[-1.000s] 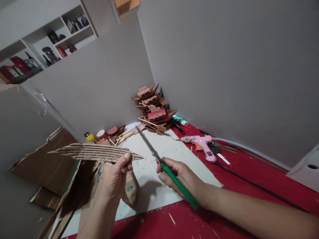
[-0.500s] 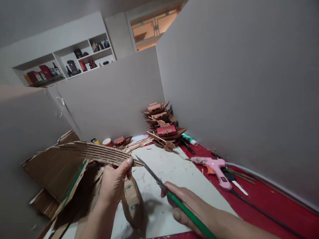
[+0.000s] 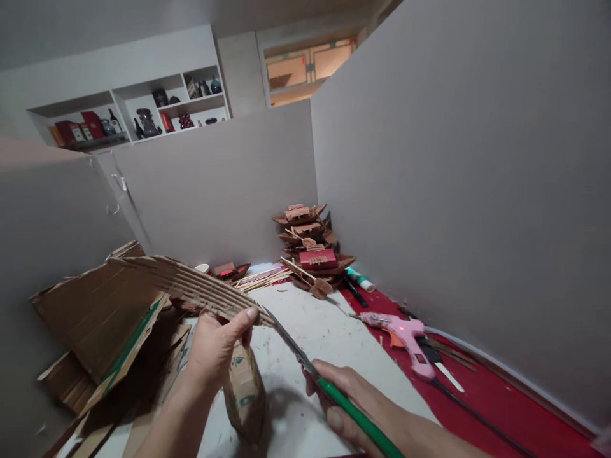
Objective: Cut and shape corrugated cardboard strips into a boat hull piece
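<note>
My left hand (image 3: 222, 343) pinches a long curved strip of ribbed cardboard (image 3: 191, 283) near its narrow right end, thumb on top. In my right hand (image 3: 353, 397) are green-handled scissors (image 3: 346, 407), their blades at the tip of the strip. Whether the blades are parted there is hard to see. Beneath the left hand, a small boat-shaped cardboard piece (image 3: 245, 394) rests on the white work surface (image 3: 305, 356).
Large cardboard sheets (image 3: 95, 324) lean at the left. Several brown model boats (image 3: 310, 254) are stacked in the far corner, with thin wooden sticks (image 3: 265, 277) beside them. A pink glue gun (image 3: 405, 334) with its cord lies on the red cloth (image 3: 463, 401) at the right.
The view has shifted slightly. The scissors have come a little closer to the strip, and their blades now overlap its tip. Both hands keep their grips.
</note>
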A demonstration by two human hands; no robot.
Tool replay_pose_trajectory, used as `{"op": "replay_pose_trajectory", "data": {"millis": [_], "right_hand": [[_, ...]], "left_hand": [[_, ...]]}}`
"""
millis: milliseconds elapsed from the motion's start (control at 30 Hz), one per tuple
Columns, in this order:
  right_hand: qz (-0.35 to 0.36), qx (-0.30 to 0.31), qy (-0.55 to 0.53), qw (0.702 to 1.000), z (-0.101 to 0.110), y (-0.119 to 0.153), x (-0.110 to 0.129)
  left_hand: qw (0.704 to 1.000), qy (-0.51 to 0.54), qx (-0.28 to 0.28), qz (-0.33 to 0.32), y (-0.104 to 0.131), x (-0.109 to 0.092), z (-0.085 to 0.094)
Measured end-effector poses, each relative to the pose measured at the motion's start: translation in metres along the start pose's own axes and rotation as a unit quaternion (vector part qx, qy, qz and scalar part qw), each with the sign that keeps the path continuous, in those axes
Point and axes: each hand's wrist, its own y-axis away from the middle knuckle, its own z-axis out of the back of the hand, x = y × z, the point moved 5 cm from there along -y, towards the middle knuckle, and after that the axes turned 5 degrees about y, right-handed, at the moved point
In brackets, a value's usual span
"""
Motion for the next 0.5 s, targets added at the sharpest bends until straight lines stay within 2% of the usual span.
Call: {"op": "replay_pose_trajectory", "data": {"millis": [200,367,500], "right_hand": [[-0.009,-0.014,0.033,0.999,0.000,-0.001,-0.003],[-0.012,0.009,0.039,0.999,-0.010,-0.003,-0.025],[-0.018,-0.005,0.044,0.999,-0.013,-0.003,-0.037]], "left_hand": [[1.000,0.003,0.007,0.014,0.000,0.000,-0.001],[1.000,0.018,0.004,0.015,0.001,0.003,-0.001],[0.999,0.026,0.011,0.016,0.000,0.006,0.000]]}}
